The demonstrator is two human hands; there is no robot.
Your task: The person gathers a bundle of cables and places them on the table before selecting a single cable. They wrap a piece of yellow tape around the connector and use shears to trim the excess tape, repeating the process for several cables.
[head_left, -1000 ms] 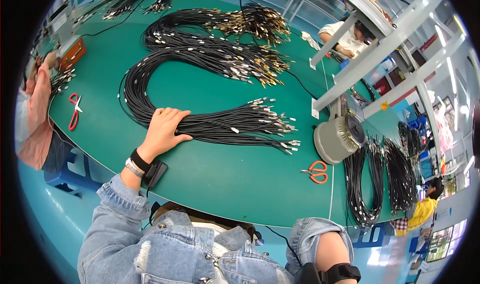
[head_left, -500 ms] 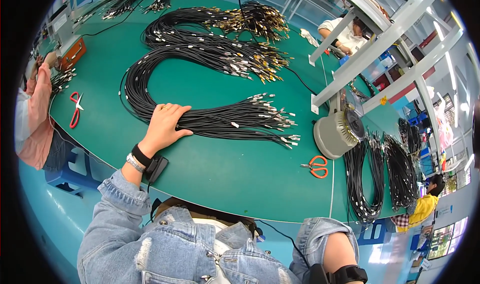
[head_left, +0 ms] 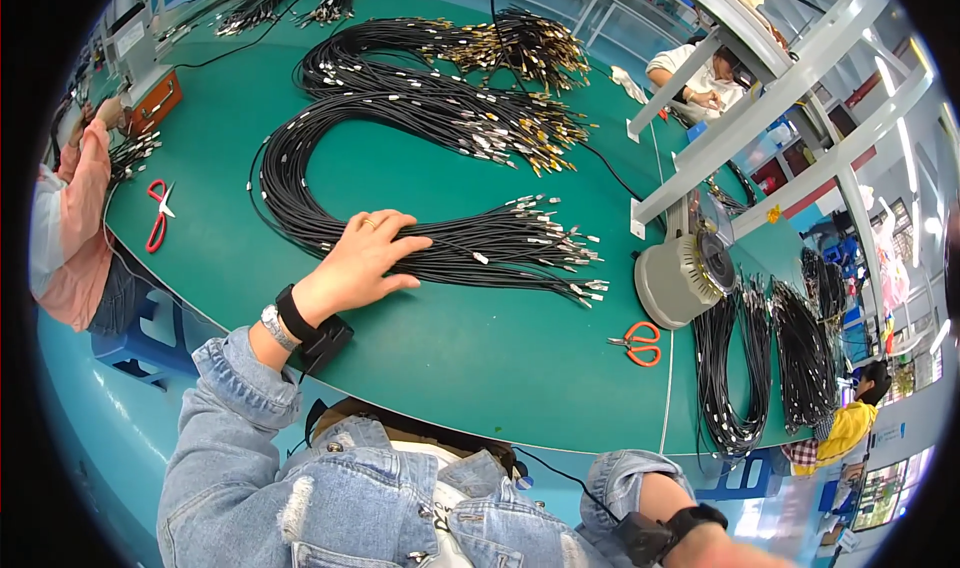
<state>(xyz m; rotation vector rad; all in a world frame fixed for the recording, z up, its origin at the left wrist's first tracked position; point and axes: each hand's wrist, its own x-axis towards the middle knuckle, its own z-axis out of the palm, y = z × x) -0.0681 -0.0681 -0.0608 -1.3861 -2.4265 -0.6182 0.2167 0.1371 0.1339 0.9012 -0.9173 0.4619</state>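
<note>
My left hand [head_left: 368, 260] rests on the near arm of a curved bundle of black cables [head_left: 290, 173], fingers spread and thumb held apart. The bundle's loose ends, with small silvery connectors [head_left: 575, 248], fan out to the right of the hand. Behind it lie more black cables [head_left: 400, 68], some with gold-coloured tips [head_left: 530, 53]. At the lower right edge is my right hand [head_left: 735, 552], blurred and partly cut off, away from the table; its fingers are out of the picture. Both wrists wear black straps.
Orange-handled scissors [head_left: 638, 344] lie by a grey rounded device [head_left: 675, 283]. Red-handled scissors [head_left: 159, 216] are at the left. Further cable bundles [head_left: 735, 368] hang toward the right. White metal posts [head_left: 740, 138] rise there. A person in pink sleeves [head_left: 85, 198] sits left; others work farther off.
My left hand has slid a little to the right along the cables. My right hand has come partly into view at the lower right. The whole view has shifted slightly.
</note>
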